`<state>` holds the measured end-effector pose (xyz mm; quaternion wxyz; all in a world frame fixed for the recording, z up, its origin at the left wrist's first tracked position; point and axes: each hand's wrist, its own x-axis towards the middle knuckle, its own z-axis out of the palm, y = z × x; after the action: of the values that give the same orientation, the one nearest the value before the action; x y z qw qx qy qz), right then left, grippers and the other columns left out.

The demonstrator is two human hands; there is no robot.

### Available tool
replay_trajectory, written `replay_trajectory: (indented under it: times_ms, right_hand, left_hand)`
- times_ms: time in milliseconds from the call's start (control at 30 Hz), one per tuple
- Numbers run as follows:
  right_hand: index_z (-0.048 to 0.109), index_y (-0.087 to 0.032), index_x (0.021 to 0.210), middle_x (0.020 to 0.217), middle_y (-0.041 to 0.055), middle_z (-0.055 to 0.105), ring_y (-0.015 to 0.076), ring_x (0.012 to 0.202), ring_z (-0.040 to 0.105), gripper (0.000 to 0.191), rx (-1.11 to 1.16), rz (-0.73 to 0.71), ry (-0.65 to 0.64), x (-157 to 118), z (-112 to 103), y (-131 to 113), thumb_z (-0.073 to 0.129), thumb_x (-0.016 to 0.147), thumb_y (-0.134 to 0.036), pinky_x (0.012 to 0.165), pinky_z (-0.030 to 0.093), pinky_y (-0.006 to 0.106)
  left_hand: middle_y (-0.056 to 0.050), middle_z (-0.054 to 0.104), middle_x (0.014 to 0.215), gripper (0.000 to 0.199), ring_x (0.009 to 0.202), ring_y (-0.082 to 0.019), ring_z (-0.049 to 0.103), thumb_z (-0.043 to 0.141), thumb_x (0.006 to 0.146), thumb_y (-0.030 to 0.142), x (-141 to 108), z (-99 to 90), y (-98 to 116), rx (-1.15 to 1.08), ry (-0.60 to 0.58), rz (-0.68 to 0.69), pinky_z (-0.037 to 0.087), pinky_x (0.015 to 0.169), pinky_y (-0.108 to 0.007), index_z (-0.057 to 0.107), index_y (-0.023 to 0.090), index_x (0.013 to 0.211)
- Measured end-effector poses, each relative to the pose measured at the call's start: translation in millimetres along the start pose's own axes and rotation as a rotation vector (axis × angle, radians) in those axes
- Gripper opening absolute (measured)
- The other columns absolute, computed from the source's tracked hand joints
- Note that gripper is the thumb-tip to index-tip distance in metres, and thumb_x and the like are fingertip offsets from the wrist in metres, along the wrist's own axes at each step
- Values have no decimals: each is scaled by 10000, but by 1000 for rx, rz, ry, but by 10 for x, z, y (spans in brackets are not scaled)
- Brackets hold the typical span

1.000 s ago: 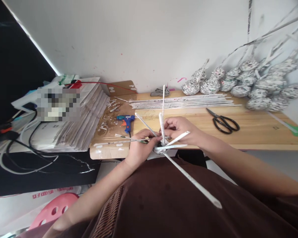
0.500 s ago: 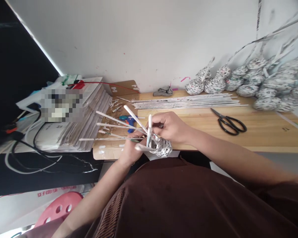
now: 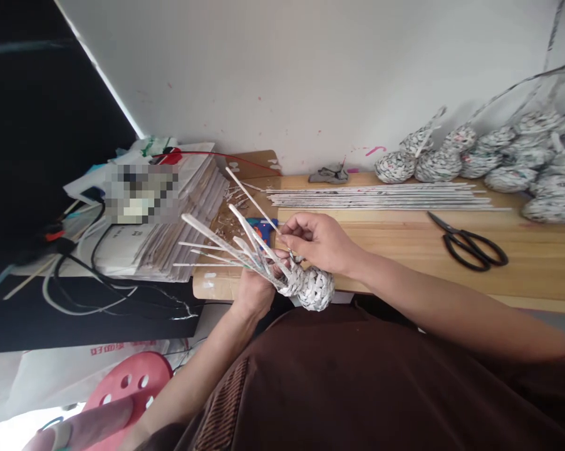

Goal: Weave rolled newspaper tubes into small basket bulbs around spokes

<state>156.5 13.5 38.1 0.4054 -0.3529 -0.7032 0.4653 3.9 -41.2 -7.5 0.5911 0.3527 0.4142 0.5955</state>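
Note:
A gourd-shaped weave of rolled newspaper (image 3: 316, 289) hangs just over the table's front edge, its round bulb to the right and narrower neck to the left. Several loose paper sticks (image 3: 207, 230) fan out leftward from the neck. My left hand (image 3: 259, 289) is closed around the neck side from behind, its fingers partly hidden by the sticks. My right hand (image 3: 317, 241) pinches a thin paper stick (image 3: 252, 199) between thumb and fingertips, just above the weave; that stick points up and left.
Black-handled scissors (image 3: 473, 244) lie on the wooden table (image 3: 404, 250). Long paper sticks (image 3: 381, 196) lie along the back. Finished woven gourds (image 3: 440, 156) stand at the back right. A blue glue gun (image 3: 262, 230), paper stack (image 3: 170, 244) and cables (image 3: 66, 282) are left.
The weave has turned so its neck and sticks point more to the left and its bulb shows fully. My right hand now holds a thin stick. The view has shifted left.

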Motion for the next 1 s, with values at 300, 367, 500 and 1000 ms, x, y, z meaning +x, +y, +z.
replay_trajectory:
  times_ms: [300, 367, 500, 1000]
  right_hand:
    - [612, -188, 839, 667, -25, 598, 99, 546, 495, 154, 5, 109, 70, 6, 161, 74, 653, 846, -336, 513, 389, 237]
    - [606, -188, 829, 657, -31, 585, 94, 539, 480, 162, 10, 103, 71, 4, 189, 81, 662, 843, -339, 513, 379, 236]
    - [605, -186, 823, 641, -40, 565, 92, 539, 468, 172, 54, 87, 68, 8, 240, 96, 676, 836, -342, 512, 367, 234]
    - [657, -179, 799, 510, -90, 425, 73, 480, 348, 218, 108, 104, 82, 6, 410, 66, 720, 815, -387, 481, 287, 229]
  left_hand:
    - [13, 719, 638, 379, 548, -123, 641, 971, 448, 270, -19, -71, 9, -56, 84, -7, 503, 563, -238, 746, 174, 739]
    - [11, 715, 604, 375, 523, -122, 632, 974, 426, 267, -22, -77, 20, -71, 105, -38, 500, 554, -240, 758, 173, 719]
    - [0, 729, 611, 368, 511, -117, 631, 978, 388, 247, -28, -104, 38, -87, 121, -70, 510, 557, -240, 762, 167, 676]
    - [26, 693, 561, 361, 484, -101, 613, 982, 361, 187, -84, -199, 81, -214, 130, -181, 518, 561, -242, 742, 170, 630]
